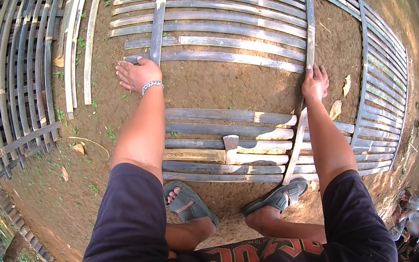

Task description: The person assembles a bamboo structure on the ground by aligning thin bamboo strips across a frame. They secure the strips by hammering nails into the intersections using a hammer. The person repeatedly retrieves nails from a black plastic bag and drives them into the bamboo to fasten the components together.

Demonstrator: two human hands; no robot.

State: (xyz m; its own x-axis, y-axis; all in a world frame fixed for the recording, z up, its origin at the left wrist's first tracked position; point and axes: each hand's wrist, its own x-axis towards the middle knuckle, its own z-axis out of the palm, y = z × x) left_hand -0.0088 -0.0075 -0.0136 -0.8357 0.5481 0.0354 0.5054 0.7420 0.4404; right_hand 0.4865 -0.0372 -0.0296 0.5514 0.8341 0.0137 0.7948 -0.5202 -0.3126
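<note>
Evidently, the trouble here would start with the two flat, grey bamboo crosspieces. The left hand [140, 76] lies with its fingers spread, palm down and its grip open, thumb against the near end of the left crosspiece [159, 24]. The right hand [315, 82] touches the right crosspiece [308, 18] with its fingertips; whether that grip closes around the strip or merely presses on it, I cannot tell.

Both crosspieces lie over a row of long, weathered grey bamboo slats [235, 16] on the brown soil ground [246, 83]. The slats' left ends are uneven, so a push harder on one side than the other could skew the frame or slide a slat out of line. Any slat not fastened would shift most easily; the fastenings are too small to make out.

Nearer the body, a hatchet-like tool with a thick, pale wooden handle [197, 155] rests across a second set of grey bamboo slats [228, 110]. A careless step by the left foot in its dark grey sandal [190, 204] might knock it or crack a slat. Rough bamboo edges could also splinter into bare fingers.
</note>
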